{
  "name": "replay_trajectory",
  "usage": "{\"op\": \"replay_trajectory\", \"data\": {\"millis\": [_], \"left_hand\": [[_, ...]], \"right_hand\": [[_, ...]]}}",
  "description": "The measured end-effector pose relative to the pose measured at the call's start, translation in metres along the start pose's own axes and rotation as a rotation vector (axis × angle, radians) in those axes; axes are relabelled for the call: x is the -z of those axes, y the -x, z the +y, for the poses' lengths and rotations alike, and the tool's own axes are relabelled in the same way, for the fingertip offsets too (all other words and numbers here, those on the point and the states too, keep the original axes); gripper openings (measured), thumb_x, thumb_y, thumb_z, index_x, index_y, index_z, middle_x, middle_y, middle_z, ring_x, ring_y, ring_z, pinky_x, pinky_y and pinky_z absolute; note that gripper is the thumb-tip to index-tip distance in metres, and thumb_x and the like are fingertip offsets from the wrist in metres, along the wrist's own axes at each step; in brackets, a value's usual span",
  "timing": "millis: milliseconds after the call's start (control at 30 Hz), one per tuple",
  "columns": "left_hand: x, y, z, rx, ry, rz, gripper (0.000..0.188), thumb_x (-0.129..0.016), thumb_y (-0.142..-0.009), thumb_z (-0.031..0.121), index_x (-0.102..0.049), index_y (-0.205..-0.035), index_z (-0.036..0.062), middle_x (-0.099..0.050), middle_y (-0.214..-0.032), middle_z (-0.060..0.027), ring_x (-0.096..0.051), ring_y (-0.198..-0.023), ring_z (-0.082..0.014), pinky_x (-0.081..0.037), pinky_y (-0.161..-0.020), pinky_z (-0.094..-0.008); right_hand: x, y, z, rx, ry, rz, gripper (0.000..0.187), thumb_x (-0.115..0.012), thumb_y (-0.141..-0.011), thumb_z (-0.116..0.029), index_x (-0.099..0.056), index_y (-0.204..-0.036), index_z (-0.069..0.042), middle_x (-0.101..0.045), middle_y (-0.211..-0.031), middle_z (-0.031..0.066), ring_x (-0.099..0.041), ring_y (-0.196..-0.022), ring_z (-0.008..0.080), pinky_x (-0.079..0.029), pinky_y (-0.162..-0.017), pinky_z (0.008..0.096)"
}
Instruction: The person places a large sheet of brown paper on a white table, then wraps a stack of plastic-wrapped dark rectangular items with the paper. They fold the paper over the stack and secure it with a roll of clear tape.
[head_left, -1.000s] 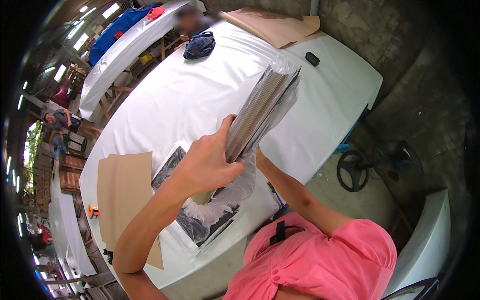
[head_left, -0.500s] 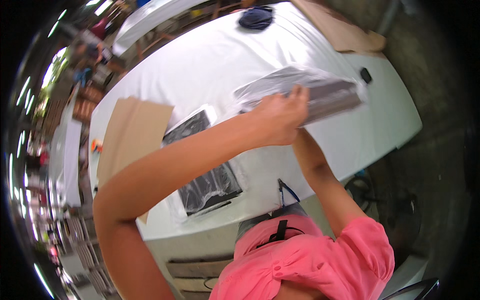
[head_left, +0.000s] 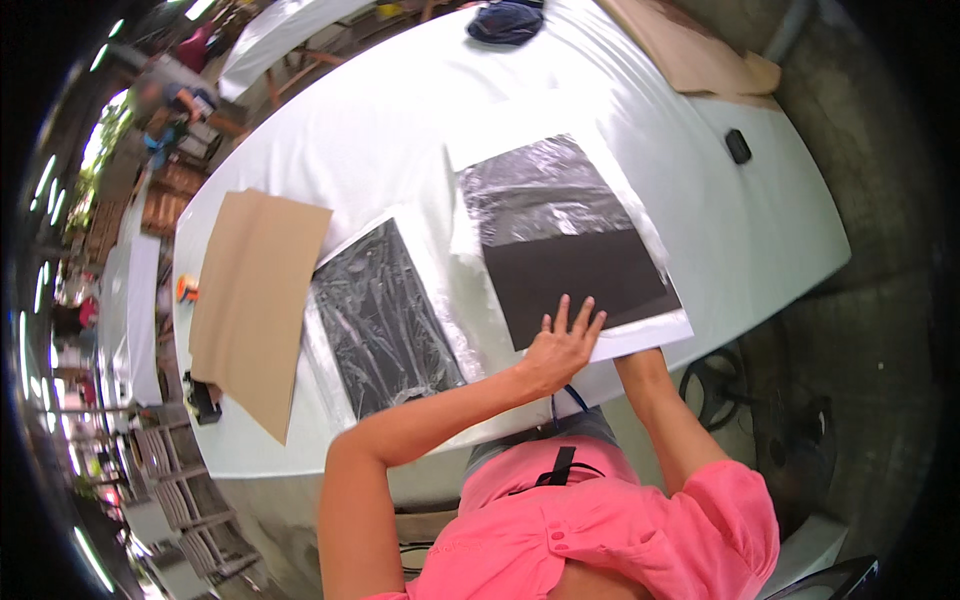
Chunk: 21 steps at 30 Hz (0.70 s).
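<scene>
A black sheet [head_left: 560, 275] lies on a white backing, its far half under crinkled clear plastic film [head_left: 545, 195]. My left hand [head_left: 562, 350] rests on its near edge, fingers spread over the black surface and holding nothing. My right hand [head_left: 640, 364] reaches under the near right corner of the white backing, which hides its fingers. To the left lies a second black panel [head_left: 375, 310], wrapped in wrinkled clear plastic with white around it. Just below my left hand, the blue handle of a hand tool [head_left: 575, 397] shows in part at the table's near edge.
A brown cardboard piece [head_left: 255, 300] lies at the left of the white-covered table [head_left: 340, 165], beside an orange object [head_left: 186, 288] and a black object [head_left: 205, 400]. Dark cloth [head_left: 505, 22], brown paper [head_left: 690, 55] and a small black item [head_left: 738, 146] lie farther off. Another person [head_left: 185, 100] is in the background.
The plastic-covered black sheet, held up and blurred before, has come down flat and nearer to me. My left hand has drawn back to its near edge and opened out.
</scene>
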<state>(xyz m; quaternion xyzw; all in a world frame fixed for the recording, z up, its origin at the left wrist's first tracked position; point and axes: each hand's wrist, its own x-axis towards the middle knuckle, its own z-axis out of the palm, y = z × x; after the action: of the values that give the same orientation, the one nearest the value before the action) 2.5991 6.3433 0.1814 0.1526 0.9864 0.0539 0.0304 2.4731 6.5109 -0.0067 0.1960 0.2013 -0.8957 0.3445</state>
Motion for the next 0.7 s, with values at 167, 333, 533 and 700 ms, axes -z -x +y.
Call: {"op": "replay_trajectory", "data": {"millis": [167,333,533,700], "left_hand": [[-0.018,-0.001,-0.006,0.089,0.210,-0.172,0.077,-0.058,-0.070,-0.001,-0.031,-0.141,0.0080,-0.021,-0.149,-0.0179,-0.025,-0.133,-0.0480,-0.040,-0.097,-0.0572],[-0.070,0.007,-0.004,0.118,0.197,-0.169,0.084,-0.070,-0.070,0.019,-0.029,-0.144,0.0178,-0.019,-0.150,-0.0167,-0.017,-0.136,-0.0464,-0.034,-0.099,-0.0615],[-0.065,0.012,-0.016,0.101,0.348,-0.150,0.101,-0.078,-0.061,0.046,-0.027,-0.145,0.0221,-0.017,-0.151,-0.0171,-0.012,-0.137,-0.0471,-0.026,-0.103,-0.0625],[-0.058,0.022,-0.043,0.292,0.468,0.197,0.081,-0.071,-0.076,0.024,-0.028,-0.145,0.0176,-0.017,-0.150,-0.0221,-0.014,-0.136,-0.0486,-0.022,-0.105,-0.0592]], "right_hand": [[-0.004,0.035,-0.018,0.007,-0.018,0.166,0.034,-0.056,-0.091,-0.030,-0.054,-0.116,-0.007,-0.059,-0.115,0.0078,-0.057,-0.106,0.0197,-0.051,-0.089,0.0351],[-0.010,0.103,-0.007,-0.078,0.308,0.364,0.031,-0.057,-0.091,-0.028,-0.055,-0.114,-0.007,-0.060,-0.114,0.0074,-0.058,-0.105,0.0194,-0.051,-0.089,0.0345],[-0.001,0.166,0.052,0.336,1.895,-0.002,0.040,-0.069,-0.077,-0.017,-0.052,-0.109,-0.001,-0.058,-0.093,0.0125,-0.061,-0.086,0.0246,-0.050,-0.069,0.0366],[-0.050,0.150,0.108,0.514,2.389,-0.052,0.028,-0.063,-0.075,-0.013,-0.052,-0.097,0.000,-0.058,-0.089,0.0164,-0.063,-0.080,0.0312,-0.050,-0.067,0.0425]]}}
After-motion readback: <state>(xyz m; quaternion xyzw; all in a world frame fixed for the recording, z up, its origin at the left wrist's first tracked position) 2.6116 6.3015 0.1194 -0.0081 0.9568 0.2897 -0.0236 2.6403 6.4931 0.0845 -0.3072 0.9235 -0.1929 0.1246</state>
